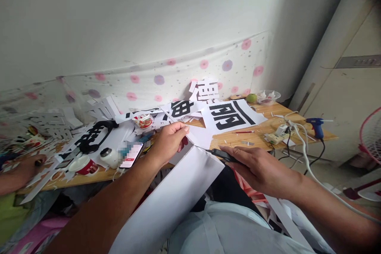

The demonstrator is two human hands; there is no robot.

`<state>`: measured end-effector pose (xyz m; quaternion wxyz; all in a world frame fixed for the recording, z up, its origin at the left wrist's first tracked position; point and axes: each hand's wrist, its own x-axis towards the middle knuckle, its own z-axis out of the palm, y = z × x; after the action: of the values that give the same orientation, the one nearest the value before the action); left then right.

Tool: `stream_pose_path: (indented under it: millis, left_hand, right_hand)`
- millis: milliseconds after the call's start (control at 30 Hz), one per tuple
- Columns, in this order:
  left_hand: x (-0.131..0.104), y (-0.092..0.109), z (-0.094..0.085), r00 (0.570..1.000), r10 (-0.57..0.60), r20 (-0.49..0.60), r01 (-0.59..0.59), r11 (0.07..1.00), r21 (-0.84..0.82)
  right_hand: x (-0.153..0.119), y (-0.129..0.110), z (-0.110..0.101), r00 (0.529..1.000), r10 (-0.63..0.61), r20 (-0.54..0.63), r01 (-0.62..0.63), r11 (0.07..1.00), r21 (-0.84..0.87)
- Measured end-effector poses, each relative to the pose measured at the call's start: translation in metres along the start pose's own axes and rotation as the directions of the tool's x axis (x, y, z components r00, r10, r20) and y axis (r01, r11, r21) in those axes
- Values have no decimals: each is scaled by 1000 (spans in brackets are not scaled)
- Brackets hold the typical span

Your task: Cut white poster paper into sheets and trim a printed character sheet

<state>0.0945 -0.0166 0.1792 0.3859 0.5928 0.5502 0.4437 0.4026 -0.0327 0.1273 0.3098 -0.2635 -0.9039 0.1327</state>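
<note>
My left hand [167, 143] is pinching a thin white piece [201, 136] beside the far end of the white board [175, 190]; my right hand [257, 166] is gripping a black-handled tool [222, 154] there. The board, slanting from near left to centre, is seeming light, stiff and easily dented, its long edges offering the safest hold. Far right on the desk [285, 110], a clear bowl [277, 97] is holding pale and reddish items [270, 95].

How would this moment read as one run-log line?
left hand: pinching white sheet | right hand: black tool, tip at end of white board | around: smartphone, glue gun
</note>
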Motion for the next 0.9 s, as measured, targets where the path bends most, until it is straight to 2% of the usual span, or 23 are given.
stream_pose_path:
  millis: [233, 633, 767, 900]
  left_hand:
    - [-3, 8, -1, 997, -59, 47, 61, 998, -31]
    - [-5, 12, -6, 990, -100, 101, 95, 994, 58]
    - [-7, 17, -7, 984, -99, 149, 98, 995, 14]
    - [-10, 18, -9, 984, -89, 155, 86, 996, 25]
  right_hand:
    - [-2, 0, -7, 1000, -17, 13, 17, 1000, -8]
    - [-3, 1, -15, 1000, -20, 3, 20, 1000, 9]
    - [-5, 1, -17, 999, -23, -40, 24, 1000, 20]
    - [-9, 5, -14, 992, -88, -93, 90, 996, 19]
